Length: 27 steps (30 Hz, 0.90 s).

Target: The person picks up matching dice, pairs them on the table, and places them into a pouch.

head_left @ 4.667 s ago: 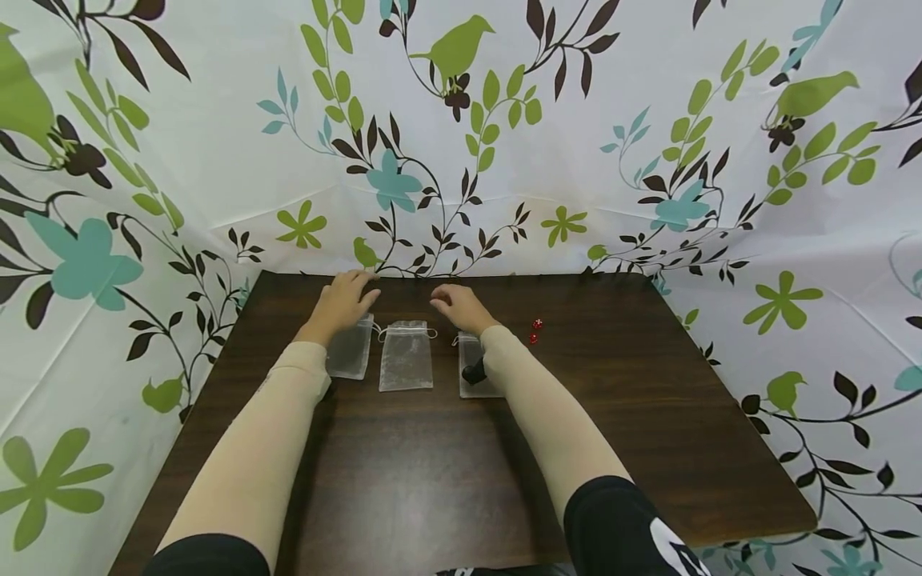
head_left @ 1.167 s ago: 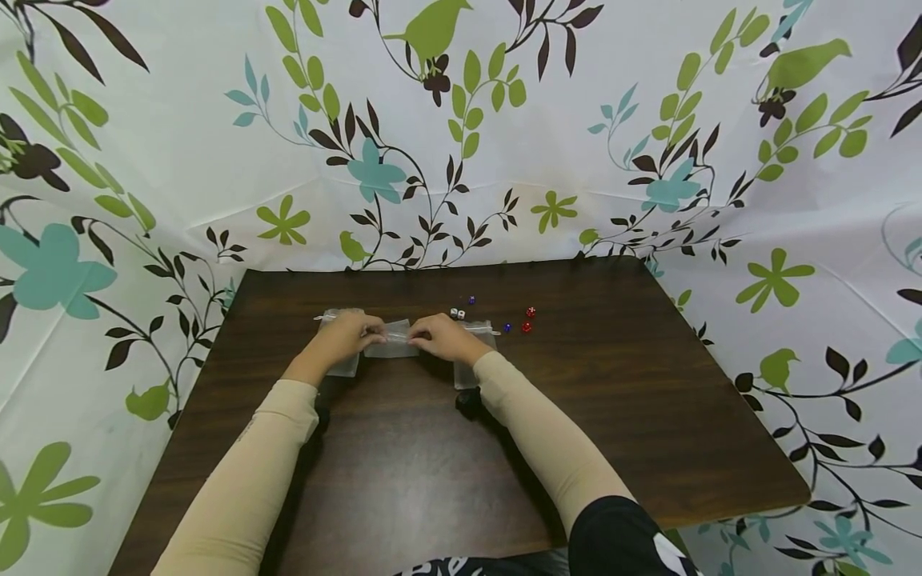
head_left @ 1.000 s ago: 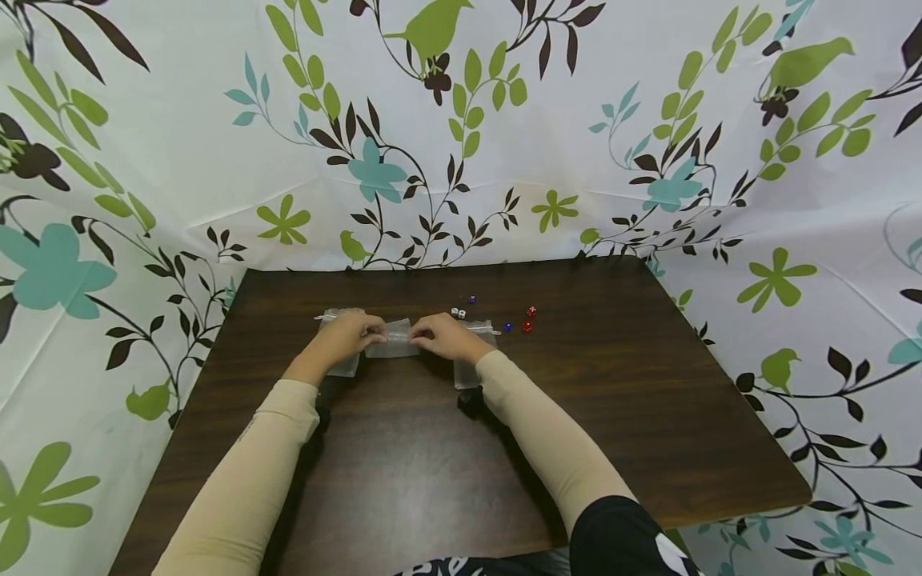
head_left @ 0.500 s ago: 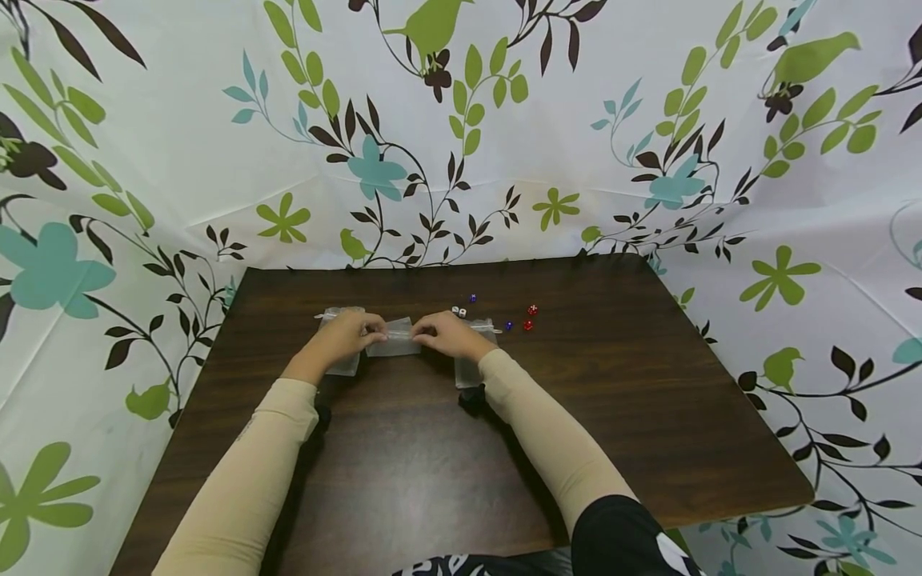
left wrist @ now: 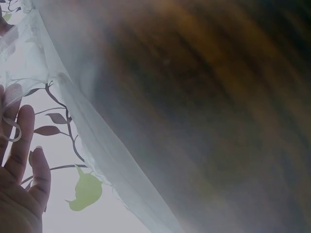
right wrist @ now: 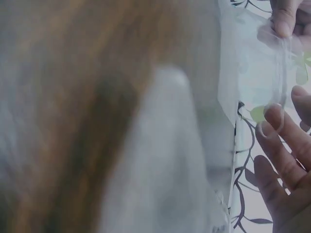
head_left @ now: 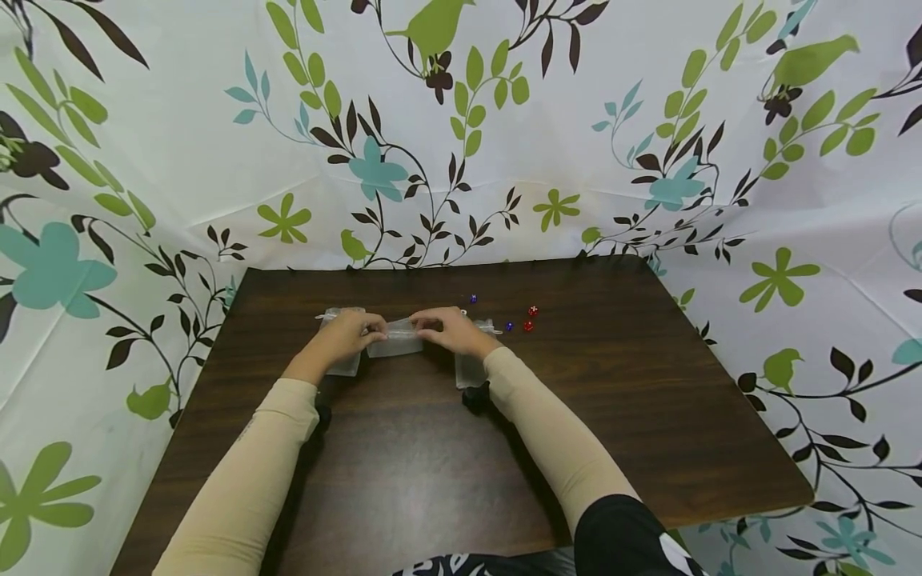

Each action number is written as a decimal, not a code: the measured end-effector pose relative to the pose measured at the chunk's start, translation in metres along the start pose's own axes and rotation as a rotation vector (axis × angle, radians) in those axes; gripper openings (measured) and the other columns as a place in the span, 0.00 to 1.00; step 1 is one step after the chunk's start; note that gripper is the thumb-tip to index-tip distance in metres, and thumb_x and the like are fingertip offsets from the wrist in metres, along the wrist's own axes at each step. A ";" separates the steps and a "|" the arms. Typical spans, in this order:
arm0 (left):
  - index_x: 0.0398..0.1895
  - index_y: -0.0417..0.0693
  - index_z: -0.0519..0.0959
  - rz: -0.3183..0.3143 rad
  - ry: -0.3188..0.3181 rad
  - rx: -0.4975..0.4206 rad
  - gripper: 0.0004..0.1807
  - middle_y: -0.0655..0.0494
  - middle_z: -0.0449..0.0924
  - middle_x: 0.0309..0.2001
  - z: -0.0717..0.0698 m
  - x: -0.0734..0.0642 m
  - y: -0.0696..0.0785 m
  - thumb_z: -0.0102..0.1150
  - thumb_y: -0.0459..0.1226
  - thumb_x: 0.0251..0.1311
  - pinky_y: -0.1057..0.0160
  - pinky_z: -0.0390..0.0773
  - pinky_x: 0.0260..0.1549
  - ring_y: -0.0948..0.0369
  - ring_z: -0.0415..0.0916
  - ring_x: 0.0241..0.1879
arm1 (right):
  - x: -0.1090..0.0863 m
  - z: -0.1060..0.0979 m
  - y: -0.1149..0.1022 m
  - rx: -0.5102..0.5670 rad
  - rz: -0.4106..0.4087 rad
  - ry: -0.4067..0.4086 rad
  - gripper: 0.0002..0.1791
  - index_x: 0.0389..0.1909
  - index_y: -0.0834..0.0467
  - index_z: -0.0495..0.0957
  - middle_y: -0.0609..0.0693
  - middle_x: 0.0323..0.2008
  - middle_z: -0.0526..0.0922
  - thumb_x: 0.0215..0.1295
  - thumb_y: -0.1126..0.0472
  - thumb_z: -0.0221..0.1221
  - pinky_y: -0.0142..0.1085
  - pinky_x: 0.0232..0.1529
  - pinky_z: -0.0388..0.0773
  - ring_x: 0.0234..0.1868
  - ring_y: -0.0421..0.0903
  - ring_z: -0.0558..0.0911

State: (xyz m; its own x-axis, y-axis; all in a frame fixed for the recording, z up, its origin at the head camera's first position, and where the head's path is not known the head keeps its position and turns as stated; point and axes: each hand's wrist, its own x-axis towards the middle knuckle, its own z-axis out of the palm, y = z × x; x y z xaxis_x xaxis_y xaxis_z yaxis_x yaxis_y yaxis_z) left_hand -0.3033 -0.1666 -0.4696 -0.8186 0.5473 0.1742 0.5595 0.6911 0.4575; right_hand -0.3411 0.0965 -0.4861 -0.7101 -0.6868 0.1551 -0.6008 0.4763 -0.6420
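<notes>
Between my hands is a sheer white drawstring pouch [head_left: 395,344], the middle one of three. My left hand [head_left: 349,332] pinches its upper left corner; the right wrist view shows that thumb pressed on the fabric. At the upper right corner is my right hand [head_left: 454,330]. Its fingers [right wrist: 279,160] are extended in the right wrist view, with the thumb apart from them and a cord loop at the fingertips. A second pouch [head_left: 346,366] lies partly under my left hand, a third pouch [head_left: 471,373] under my right wrist.
Beyond my right hand lie two blue dice, one farther back [head_left: 473,298] and one nearer [head_left: 509,326]. Farther right are two red dice [head_left: 532,310]. A white die [head_left: 464,312] barely shows behind my right hand. The brown table [head_left: 403,464] meets a patterned cloth [head_left: 504,232] at the back.
Since the first frame, both hands have come to the middle pouch, and blue and white dice have come into sight. Lately my right hand has shifted slightly and its fingers have parted, covering the white dice.
</notes>
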 end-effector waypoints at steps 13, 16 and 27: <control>0.38 0.47 0.85 0.007 -0.001 0.010 0.03 0.59 0.84 0.32 0.001 -0.003 -0.001 0.67 0.36 0.64 0.56 0.75 0.33 0.63 0.73 0.29 | -0.002 -0.021 0.020 -0.084 0.189 0.159 0.21 0.62 0.65 0.76 0.56 0.56 0.80 0.73 0.59 0.61 0.43 0.58 0.76 0.56 0.51 0.79; 0.38 0.47 0.85 0.012 -0.004 0.011 0.03 0.59 0.83 0.32 0.001 -0.004 -0.001 0.68 0.36 0.64 0.57 0.74 0.33 0.63 0.71 0.28 | -0.003 -0.022 0.025 -0.085 0.256 0.177 0.21 0.63 0.66 0.76 0.58 0.57 0.78 0.73 0.61 0.61 0.45 0.59 0.75 0.58 0.53 0.78; 0.38 0.46 0.85 0.010 0.001 0.011 0.03 0.59 0.83 0.31 -0.001 -0.006 0.000 0.67 0.36 0.64 0.57 0.75 0.32 0.64 0.72 0.28 | -0.010 -0.023 0.035 -0.179 0.392 0.187 0.19 0.61 0.67 0.77 0.62 0.57 0.78 0.74 0.63 0.60 0.47 0.61 0.74 0.59 0.56 0.77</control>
State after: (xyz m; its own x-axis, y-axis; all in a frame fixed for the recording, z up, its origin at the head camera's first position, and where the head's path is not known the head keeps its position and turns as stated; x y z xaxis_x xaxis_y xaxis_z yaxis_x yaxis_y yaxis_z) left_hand -0.2988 -0.1702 -0.4702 -0.8131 0.5537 0.1794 0.5689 0.6907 0.4464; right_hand -0.3633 0.1330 -0.4932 -0.9404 -0.3329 0.0697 -0.3158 0.7785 -0.5424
